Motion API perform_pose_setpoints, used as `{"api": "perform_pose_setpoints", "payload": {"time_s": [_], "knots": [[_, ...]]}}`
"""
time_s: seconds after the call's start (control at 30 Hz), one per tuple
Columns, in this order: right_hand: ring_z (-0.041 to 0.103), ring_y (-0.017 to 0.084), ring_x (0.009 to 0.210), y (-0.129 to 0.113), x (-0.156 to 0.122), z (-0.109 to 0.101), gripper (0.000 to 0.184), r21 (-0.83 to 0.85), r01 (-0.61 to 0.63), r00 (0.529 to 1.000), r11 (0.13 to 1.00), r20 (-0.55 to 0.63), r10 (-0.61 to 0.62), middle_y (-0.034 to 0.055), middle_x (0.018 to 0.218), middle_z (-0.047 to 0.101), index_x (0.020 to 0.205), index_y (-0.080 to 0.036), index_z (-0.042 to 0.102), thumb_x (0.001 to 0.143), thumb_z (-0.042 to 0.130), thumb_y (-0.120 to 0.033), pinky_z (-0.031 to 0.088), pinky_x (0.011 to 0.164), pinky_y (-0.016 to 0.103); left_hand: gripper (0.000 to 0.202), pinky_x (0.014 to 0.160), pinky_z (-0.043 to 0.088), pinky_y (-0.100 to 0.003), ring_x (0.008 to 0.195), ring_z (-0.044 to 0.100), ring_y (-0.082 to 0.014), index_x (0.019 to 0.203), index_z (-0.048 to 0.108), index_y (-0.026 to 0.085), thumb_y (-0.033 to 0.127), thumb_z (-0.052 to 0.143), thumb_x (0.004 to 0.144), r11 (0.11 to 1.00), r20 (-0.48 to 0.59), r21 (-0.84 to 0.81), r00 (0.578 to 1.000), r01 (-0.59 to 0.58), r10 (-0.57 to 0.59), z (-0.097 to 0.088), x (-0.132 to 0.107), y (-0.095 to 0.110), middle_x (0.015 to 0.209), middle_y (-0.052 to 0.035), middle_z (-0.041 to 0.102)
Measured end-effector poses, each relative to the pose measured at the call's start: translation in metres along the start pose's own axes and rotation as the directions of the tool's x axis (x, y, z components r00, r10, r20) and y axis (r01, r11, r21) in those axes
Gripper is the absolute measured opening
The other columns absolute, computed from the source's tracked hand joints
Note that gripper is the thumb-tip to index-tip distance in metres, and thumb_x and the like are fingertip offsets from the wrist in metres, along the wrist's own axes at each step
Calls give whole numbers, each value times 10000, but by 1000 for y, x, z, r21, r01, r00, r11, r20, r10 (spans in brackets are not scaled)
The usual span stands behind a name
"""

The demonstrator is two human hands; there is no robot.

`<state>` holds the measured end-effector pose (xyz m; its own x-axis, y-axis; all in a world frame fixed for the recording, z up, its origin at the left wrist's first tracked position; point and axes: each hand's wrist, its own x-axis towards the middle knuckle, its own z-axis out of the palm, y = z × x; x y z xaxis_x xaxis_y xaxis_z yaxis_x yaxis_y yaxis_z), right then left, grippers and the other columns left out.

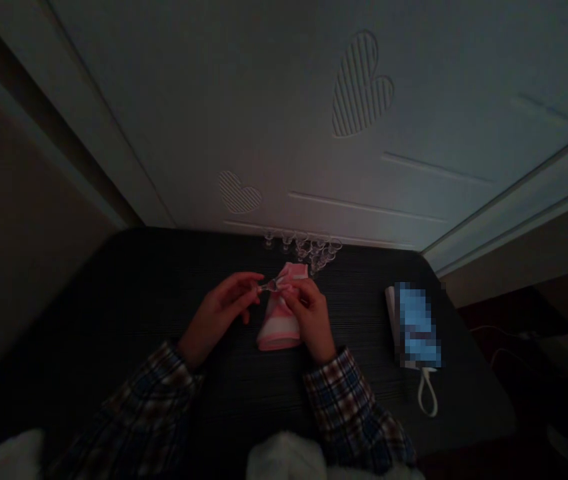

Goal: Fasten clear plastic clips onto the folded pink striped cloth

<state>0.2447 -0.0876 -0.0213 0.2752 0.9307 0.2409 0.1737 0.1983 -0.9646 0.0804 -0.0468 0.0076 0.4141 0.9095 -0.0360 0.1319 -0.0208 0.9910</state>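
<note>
Between my hands is a small clear stemmed glass point(270, 285), tilted on its side. My left hand point(221, 308) pinches it by the foot end, thumb and fingers together. With a pink and white cloth point(280, 323), my right hand point(310, 312) grips at the glass's bowl; its fingers are closed on the fabric. The rest of the cloth hangs down or lies on the dark table below, I cannot tell which. Just beyond the cloth stand several small clear stemmed glasses point(317, 250) in a group. The picture is dim, so fine detail is lost.
The dark table point(164, 267) meets a pale panel point(284, 120) with raised hearts and lines at the back. On the right lies a blurred-out blue and white item point(417, 327) with a white strap loop point(428, 395). A cable point(494, 330) runs beyond the table's right edge.
</note>
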Motion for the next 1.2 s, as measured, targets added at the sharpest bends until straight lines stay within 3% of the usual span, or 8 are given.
{"api": "perform_pose_setpoints", "payload": {"time_s": [0.23, 0.4, 0.5, 0.7, 0.87, 1.03, 1.2], "knots": [[558, 171, 901, 6, 0, -1, 168, 71, -27, 1000, 997, -3, 27, 36, 953, 619, 921, -213, 638, 765, 589, -252, 432, 795, 287, 273, 536, 511, -235, 883, 574, -202, 1021, 576, 182, 291, 525, 776, 985, 46, 107, 990, -134, 130, 1, 2, -10, 1074, -84, 556], [557, 168, 874, 7, -1, 1, 170, 53, -40, 999, 998, -5, 41, 32, 940, 624, 914, -214, 639, 759, 595, -266, 434, 780, 287, 301, 558, 520, -257, 924, 581, -220, 1032, 565, 180, 316, 537, 765, 988, -2, 113, 994, -105, 106, 0, 3, -12, 1119, -85, 569], [555, 168, 873, 8, -1, 2, 170, 51, -33, 999, 998, -14, 34, 33, 940, 621, 914, -211, 635, 759, 597, -270, 430, 785, 290, 348, 541, 504, -252, 884, 602, -217, 1057, 545, 174, 350, 555, 758, 995, -30, 86, 998, -58, 61, 0, 4, -10, 1113, -92, 590], [554, 164, 853, 2, -1, 1, 154, 51, -24, 1000, 998, -14, 24, 33, 919, 611, 905, -209, 632, 767, 591, -266, 433, 763, 285, 369, 511, 471, -234, 647, 595, -142, 1093, 529, 156, 399, 440, 830, 998, 4, 53, 1000, 14, -14, -1, 3, -10, 898, -78, 653], [548, 160, 864, -3, -1, 2, 144, 53, 11, 1000, 999, 4, -11, 27, 918, 607, 894, -222, 647, 772, 584, -267, 432, 767, 274, 380, 495, 457, -223, 606, 576, -130, 1051, 560, 156, 429, 401, 838, 998, -4, 59, 1000, 6, -5, -1, 3, -13, 831, -63, 640], [531, 126, 713, -5, -3, 4, 219, 51, -25, 999, 998, 44, 23, 28, 917, 596, 952, -228, 644, 844, 473, -310, 425, 604, 232, 399, 480, 449, -219, 589, 560, -126, 1055, 559, 161, 450, 393, 835, 999, -39, 32, 999, 24, -23, -2, 5, -12, 803, -52, 608], [536, 143, 819, -2, -3, 3, 254, 30, -26, 998, 999, 50, 25, 31, 925, 595, 970, -228, 644, 870, 414, -268, 427, 674, 243, 398, 477, 453, -214, 602, 555, -120, 1081, 546, 167, 444, 401, 835, 999, -47, 20, 999, 25, -24, -1, 4, -9, 851, -57, 588]]}}
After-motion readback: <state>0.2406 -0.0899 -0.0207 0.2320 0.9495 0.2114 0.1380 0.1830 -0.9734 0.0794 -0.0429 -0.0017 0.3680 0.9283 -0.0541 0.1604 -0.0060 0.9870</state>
